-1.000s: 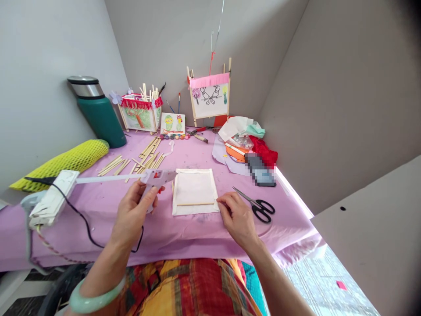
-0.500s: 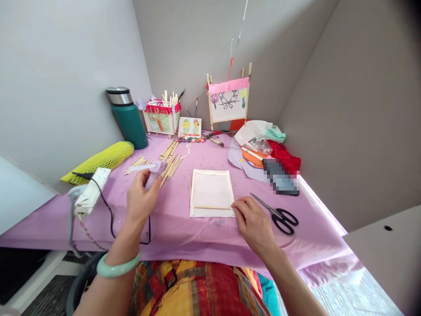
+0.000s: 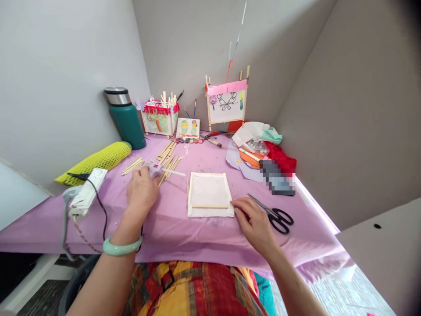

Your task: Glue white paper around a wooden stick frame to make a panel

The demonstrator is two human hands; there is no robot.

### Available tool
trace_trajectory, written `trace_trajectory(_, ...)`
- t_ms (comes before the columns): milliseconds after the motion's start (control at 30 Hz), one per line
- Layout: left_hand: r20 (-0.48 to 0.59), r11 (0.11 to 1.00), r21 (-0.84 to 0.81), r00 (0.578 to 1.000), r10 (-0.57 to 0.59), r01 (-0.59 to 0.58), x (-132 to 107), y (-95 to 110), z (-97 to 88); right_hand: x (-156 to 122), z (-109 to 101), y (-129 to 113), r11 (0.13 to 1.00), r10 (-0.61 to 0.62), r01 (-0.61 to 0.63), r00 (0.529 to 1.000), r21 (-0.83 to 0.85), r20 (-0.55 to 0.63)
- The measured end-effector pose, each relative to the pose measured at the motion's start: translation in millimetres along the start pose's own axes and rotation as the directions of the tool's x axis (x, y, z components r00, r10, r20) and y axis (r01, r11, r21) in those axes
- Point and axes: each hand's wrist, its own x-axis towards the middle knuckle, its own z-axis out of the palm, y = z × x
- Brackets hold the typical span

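My left hand [image 3: 142,188] is closed around a pale purple hot glue gun [image 3: 154,168], held low over the table's left half. A whitish glue stick [image 3: 174,172] sticks out of the gun to the right. In front of me lies a flat white panel [image 3: 210,188] edged with a stick frame. One thin wooden stick [image 3: 210,206] crosses its lower part, and another stick [image 3: 187,186] lies along its left side. My right hand [image 3: 251,219] has its thumb and fingers curled in at the panel's lower right edge, gripping it there. Black-handled scissors [image 3: 278,219] lie beside that hand.
Loose wooden sticks [image 3: 168,164] lie beyond the glue gun. A power strip [image 3: 88,191] with cords sits at left, near a green bottle [image 3: 126,120]. Papers and red cloth [image 3: 279,156] are heaped at right by a blurred dark device [image 3: 278,177]. A decorated hanging frame [image 3: 226,103] stands behind.
My left hand has turned over with the glue gun, so its glue stick now points right instead of left. My right hand stays at the panel's edge. The view has shifted slightly.
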Motion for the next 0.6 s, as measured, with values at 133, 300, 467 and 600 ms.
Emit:
trace_trajectory(133,0.025,0.999,0.05,0.999,0.02,-0.021,2.8,-2.3,0.9,1.0,-2.4,-1.2,0.998,0.037,-0.036,0.999,0.053,-0.034)
trace_trajectory(300,-0.195,0.988,-0.089,0.975,0.106,-0.126,-17.1,14.4,-12.6,-0.6,-0.7,-3.1,0.999,0.047,-0.047,0.999,0.01,-0.015)
trace_trajectory(467,-0.201,0.847,-0.319,0.904,0.377,-0.424,-67.5,41.2,-17.4,-0.9,1.5,-3.9,0.998,0.041,-0.04,0.999,-0.047,0.005)
trace_trajectory(600,-0.091,0.739,-0.446,0.847,0.524,-0.506,-88.1,44.0,-10.8,0.2,4.2,-5.6,0.99,0.025,-0.022,1.0,-0.142,0.018)
